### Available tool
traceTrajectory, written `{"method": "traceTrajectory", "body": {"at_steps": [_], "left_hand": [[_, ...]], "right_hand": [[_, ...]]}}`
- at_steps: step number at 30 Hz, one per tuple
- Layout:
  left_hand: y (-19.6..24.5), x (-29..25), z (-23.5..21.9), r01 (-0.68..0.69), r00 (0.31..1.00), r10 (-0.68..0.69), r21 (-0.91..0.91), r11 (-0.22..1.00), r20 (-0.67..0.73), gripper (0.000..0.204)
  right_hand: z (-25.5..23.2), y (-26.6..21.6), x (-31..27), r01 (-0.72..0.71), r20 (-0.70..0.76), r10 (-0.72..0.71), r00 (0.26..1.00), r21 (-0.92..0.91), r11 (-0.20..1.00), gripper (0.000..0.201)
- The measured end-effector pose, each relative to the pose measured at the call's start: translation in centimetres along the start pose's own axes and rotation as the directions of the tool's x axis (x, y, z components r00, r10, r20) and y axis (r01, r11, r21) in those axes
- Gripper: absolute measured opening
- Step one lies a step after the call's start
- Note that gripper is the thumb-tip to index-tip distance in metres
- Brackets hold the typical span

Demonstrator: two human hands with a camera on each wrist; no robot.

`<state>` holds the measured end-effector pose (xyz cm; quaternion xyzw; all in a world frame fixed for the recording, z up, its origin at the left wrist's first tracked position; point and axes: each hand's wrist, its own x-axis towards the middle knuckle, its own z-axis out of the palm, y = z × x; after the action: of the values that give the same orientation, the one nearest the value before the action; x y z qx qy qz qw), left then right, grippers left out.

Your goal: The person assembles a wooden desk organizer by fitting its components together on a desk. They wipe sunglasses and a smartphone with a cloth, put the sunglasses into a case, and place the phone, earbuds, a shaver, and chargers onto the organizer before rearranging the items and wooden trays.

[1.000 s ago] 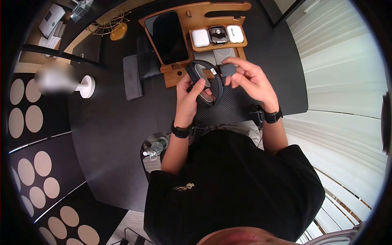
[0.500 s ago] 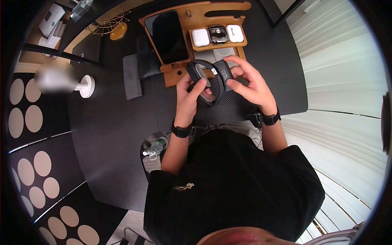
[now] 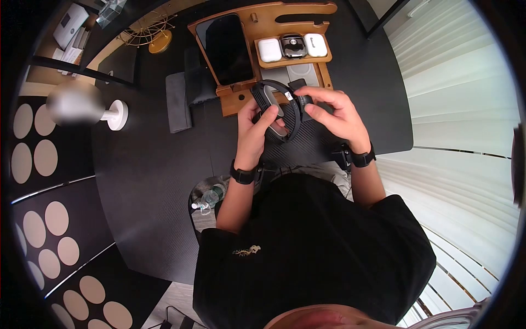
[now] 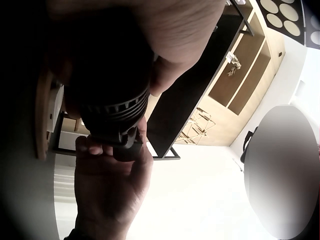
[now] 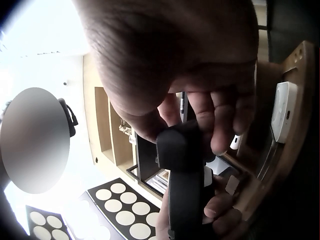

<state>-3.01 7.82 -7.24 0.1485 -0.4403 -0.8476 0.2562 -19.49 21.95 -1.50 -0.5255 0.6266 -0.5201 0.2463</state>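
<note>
My left hand [image 3: 252, 130] grips the left side of a black looped band device [image 3: 296, 123], its thumb lying along the front. Oval grey pads [image 3: 272, 101] line the inside of the loop, and a white label shows on its upper band. On the loop's right side, my right hand [image 3: 344, 116] holds a small black block [image 3: 304, 103] between thumb and fingers. The right wrist view shows this block [image 5: 179, 147] at the end of a wide black strap [image 5: 185, 200]. Fine ridges run round the dark housing [image 4: 117, 111] in the left wrist view, with the left hand over it.
Behind the hands stands a wooden desk stand [image 3: 304, 10] bearing a dark phone or tablet [image 3: 226, 49] and a tray of small cases [image 3: 270, 50]. A folded grey cloth [image 3: 178, 104] lies to the left on the black desk [image 3: 148, 164]. A plastic bottle [image 3: 211, 198] is below the desk edge.
The black block has turned in my right hand, its broad printed face shifting out of view. The right fingers have moved slightly down and left. My left hand and the loop stay nearly still.
</note>
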Motion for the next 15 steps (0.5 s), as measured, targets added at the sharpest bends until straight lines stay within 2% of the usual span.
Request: {"method": "traceTrajectory", "body": {"at_steps": [2, 4, 5, 7, 8, 10, 11, 13, 15], "left_hand": [[0.2, -0.1, 0.2, 0.007, 1.000, -0.008, -0.033, 0.999, -0.011, 0.021], [0.3, -0.1, 0.2, 0.013, 1.000, -0.015, -0.065, 0.998, -0.023, 0.021], [0.2, 0.0, 0.1, -0.002, 1.000, 0.001, -0.068, 0.998, -0.016, 0.022], [0.0, 0.0, 0.0, -0.016, 1.000, 0.015, -0.072, 0.997, -0.009, 0.022], [-0.1, 0.0, 0.0, -0.007, 1.000, 0.007, -0.045, 0.999, -0.014, 0.022], [-0.1, 0.0, 0.0, 0.001, 1.000, -0.001, -0.019, 1.000, -0.019, 0.022], [-0.1, 0.0, 0.1, -0.015, 1.000, 0.015, 0.009, 1.000, -0.021, 0.022], [-0.1, 0.0, 0.1, -0.029, 0.999, 0.030, 0.038, 0.999, -0.021, 0.022], [-0.2, 0.0, 0.2, -0.040, 0.999, 0.042, 0.051, 0.998, -0.022, 0.021]], "right_hand": [[0.2, 0.0, 0.0, 0.043, -0.047, -0.041, 0.998, 0.046, 0.998, 0.048], [0.5, -0.2, 0.0, 0.072, -0.102, -0.049, 0.994, 0.234, 0.970, 0.041], [0.7, -0.1, -0.1, 0.072, -0.103, -0.049, 0.993, 0.234, 0.970, 0.041], [0.9, 0.2, -0.2, -0.074, -0.185, 0.121, 0.975, 0.242, 0.967, 0.037], [0.9, 0.2, -0.2, -0.074, -0.186, 0.121, 0.975, 0.243, 0.967, 0.037], [0.5, 0.3, -0.2, -0.213, -0.216, 0.267, 0.939, 0.244, 0.946, 0.032], [0.2, 0.4, -0.2, -0.212, -0.216, 0.266, 0.939, 0.244, 0.946, 0.032], [-0.2, 0.6, -0.3, -0.135, -0.200, 0.145, 0.969, 0.062, 0.989, 0.018], [0.0, 0.3, -0.1, -0.142, -0.168, 0.145, 0.975, 0.030, 0.989, 0.020]]}}
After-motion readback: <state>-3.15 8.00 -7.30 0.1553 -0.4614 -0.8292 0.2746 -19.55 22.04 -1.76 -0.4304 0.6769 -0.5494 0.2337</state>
